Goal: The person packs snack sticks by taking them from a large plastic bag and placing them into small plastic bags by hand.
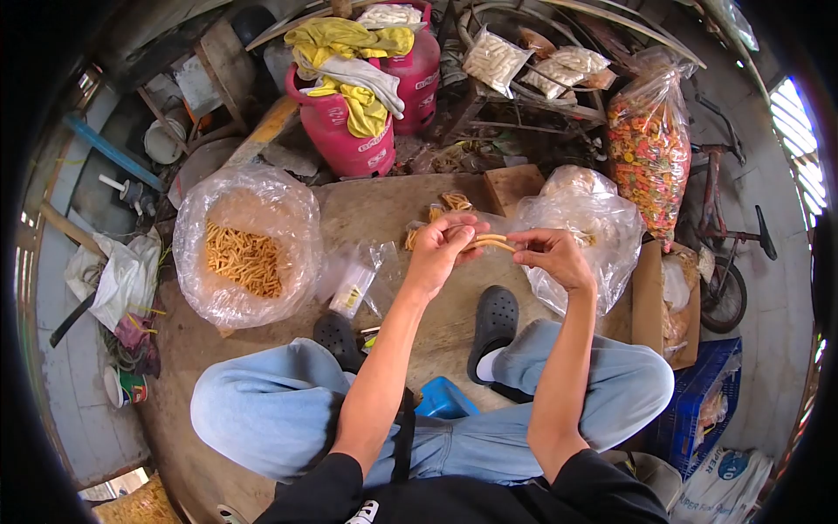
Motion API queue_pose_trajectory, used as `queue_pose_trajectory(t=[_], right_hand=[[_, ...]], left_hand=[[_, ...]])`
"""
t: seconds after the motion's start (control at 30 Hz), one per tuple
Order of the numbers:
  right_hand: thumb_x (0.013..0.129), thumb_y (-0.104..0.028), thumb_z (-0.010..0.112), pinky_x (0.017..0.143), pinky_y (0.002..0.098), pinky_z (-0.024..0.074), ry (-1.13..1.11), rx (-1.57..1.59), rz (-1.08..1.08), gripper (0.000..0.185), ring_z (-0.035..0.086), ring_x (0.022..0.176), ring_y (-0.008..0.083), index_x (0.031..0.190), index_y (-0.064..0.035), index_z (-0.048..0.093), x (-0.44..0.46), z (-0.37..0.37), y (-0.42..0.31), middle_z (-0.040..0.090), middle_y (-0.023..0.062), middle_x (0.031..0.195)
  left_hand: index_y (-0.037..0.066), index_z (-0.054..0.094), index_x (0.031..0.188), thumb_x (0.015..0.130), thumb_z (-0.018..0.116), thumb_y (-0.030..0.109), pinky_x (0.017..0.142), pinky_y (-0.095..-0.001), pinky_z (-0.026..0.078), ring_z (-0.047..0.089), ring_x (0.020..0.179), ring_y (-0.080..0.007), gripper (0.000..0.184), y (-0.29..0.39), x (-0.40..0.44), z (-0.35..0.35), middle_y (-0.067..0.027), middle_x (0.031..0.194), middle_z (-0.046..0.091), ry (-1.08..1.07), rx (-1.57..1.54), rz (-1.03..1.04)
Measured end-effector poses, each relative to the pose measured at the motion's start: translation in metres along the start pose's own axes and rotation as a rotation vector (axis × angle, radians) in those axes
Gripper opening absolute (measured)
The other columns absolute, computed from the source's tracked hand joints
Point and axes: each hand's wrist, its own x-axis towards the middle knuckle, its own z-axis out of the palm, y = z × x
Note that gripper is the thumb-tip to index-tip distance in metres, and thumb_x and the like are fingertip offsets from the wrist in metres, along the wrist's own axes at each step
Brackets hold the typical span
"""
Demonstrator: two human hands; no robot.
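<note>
Both hands meet in front of me over the floor between my knees. My left hand (443, 249) has its fingers curled around a few thin tan sticks (496, 243), which look like snack sticks. My right hand (557, 260) pinches their right end between thumb and fingers. Whether a clear wrapper surrounds them, I cannot tell. Just beyond my left hand lie small bundles of similar sticks (456, 202), partly hidden by the fingers. A large clear bag of loose snack sticks (249, 259) sits open to the left. Small clear plastic bags (351, 288) lie nearer my left forearm.
A crumpled clear plastic bag (611, 218) lies right of my hands, beside a cardboard box (648, 293). Behind stand pink gas cylinders (349, 140) draped with yellow cloths, and a tall bag of colourful snacks (650, 148). A blue plastic object (443, 397) sits between my legs.
</note>
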Motion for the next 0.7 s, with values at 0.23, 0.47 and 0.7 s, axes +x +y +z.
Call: queue_pose_trajectory(t=[0.23,0.47,0.7], right_hand=[[0.08,-0.013,0.074,0.059,0.0207,0.0412,0.112,-0.137,-0.002,0.023,0.053,0.067,0.0055,0.1,-0.0016,0.071,0.01,0.004,0.008,0.065,-0.0004,0.076],[0.082,-0.016,0.071,0.064,0.0227,0.0415,0.178,-0.186,-0.152,0.017,0.054,0.075,0.0073,0.091,-0.0015,0.071,0.015,0.007,0.01,0.064,0.001,0.088],[0.082,-0.017,0.071,0.065,0.0236,0.0412,0.203,-0.237,-0.208,0.019,0.054,0.077,0.01,0.086,0.0011,0.07,0.016,0.016,0.008,0.063,0.0032,0.092]], left_hand=[[0.001,0.053,0.114,0.095,0.053,0.011,0.083,-0.0298,0.056,0.062,0.102,-0.018,0.022,-0.002,0.0,-0.004,-0.0139,0.114,0.062,-0.011,-0.019,0.006],[-0.001,0.052,0.116,0.097,0.05,0.015,0.086,-0.0306,0.055,0.059,0.108,-0.0196,0.025,-0.002,-0.002,-0.003,-0.0137,0.117,0.06,0.04,-0.04,0.082],[0.002,0.052,0.118,0.094,0.054,0.012,0.087,-0.0287,0.052,0.058,0.11,-0.0178,0.025,-0.004,-0.008,0.002,-0.011,0.123,0.058,0.019,0.067,0.046]])
